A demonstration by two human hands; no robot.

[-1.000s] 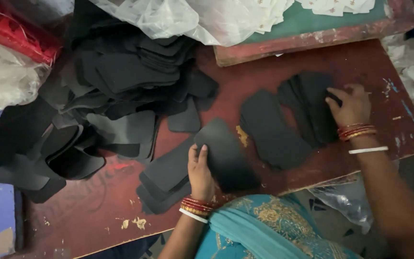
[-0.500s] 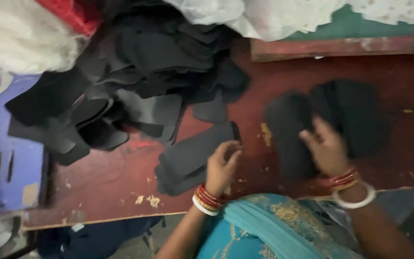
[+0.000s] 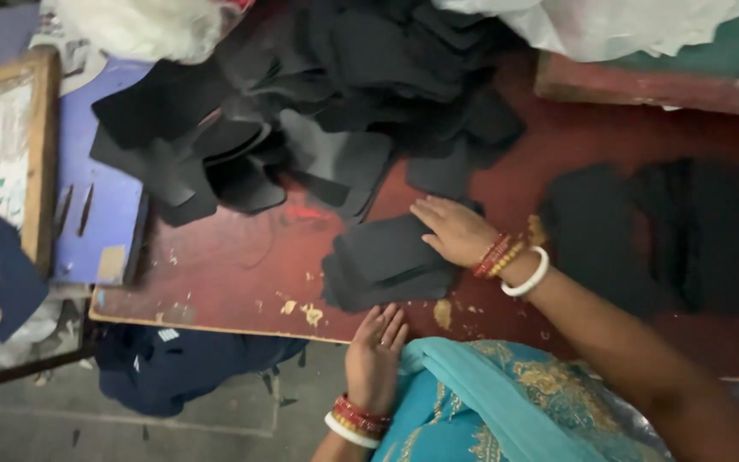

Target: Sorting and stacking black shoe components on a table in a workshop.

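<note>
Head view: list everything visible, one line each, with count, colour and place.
Table: one, dark red, worn, centre.
Stack of cut pieces: one, black, near table edge, under the right hand.
Heap of cut pieces: one large pile, black, far side of table.
Flat pieces: a few, black, overlapping, right side; blurred.
Sheeting: pale, crumpled, top right.
White bundle: one, top left.
Blue board: one, left of table.
Wooden frame: one, far left.
Dark blue cloth: below table edge.
Left hand: at near table edge, red and white bangles.
Right hand: flat on the stack, bangles.
</note>
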